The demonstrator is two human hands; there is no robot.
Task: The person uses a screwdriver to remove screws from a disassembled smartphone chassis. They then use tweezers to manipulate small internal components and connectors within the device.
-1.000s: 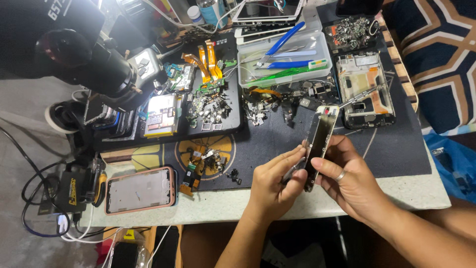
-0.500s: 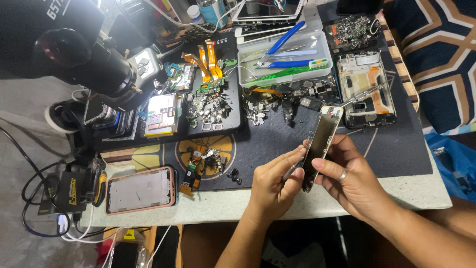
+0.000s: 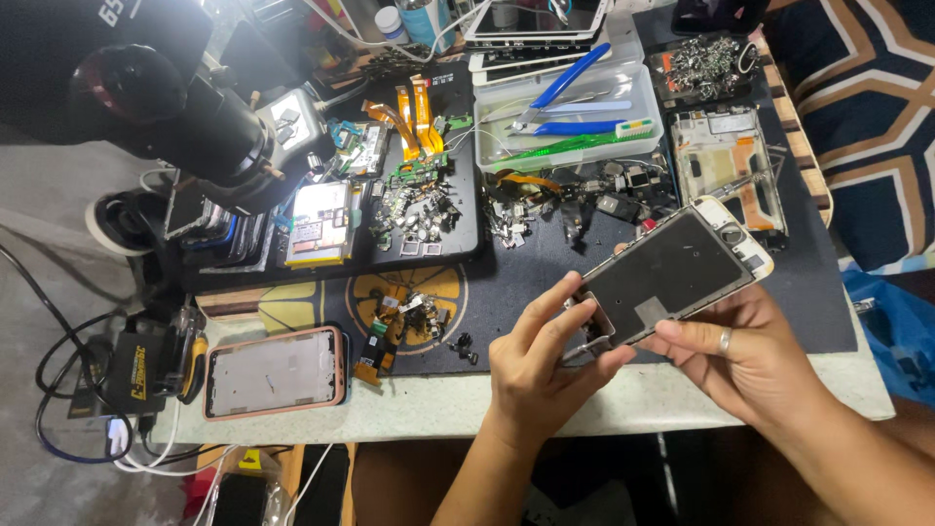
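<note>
Hands over front edge of table [image 3: 623,409], both on one phone screen [image 3: 672,273]. Screen held in the air, dark metal back facing up, tilted, its white end pointing up and away to the right. Right hand [image 3: 750,365] grips the near long edge, thumb on top, fingers under; ring on one finger. Left hand [image 3: 541,360] pinches the lower corner, where a small metal plate [image 3: 596,326] sticks out; thumb and forefinger closed on it.

Judgement: this looks like working the plate at the corner. Best done with the right hand holding steady and flat, the left pulling or pressing gently along the plate, not twisting, since a thin panel bends and cracks easily. Keep it low over the mat [image 3: 584,282] so any loose part drops there.

Surface: dark mat covers most of the table, crowded. Piles of small parts [image 3: 414,209] at centre, orange ribbon cables [image 3: 414,112], clear tray [image 3: 575,131] with blue pliers [image 3: 565,83] and green tool. Bare phone frame [image 3: 726,170] top right. Pink-edged frame [image 3: 273,372] lower left. Black microscope [image 3: 185,112] upper left, cables hanging off the left side. Patterned fabric at right edge.
</note>
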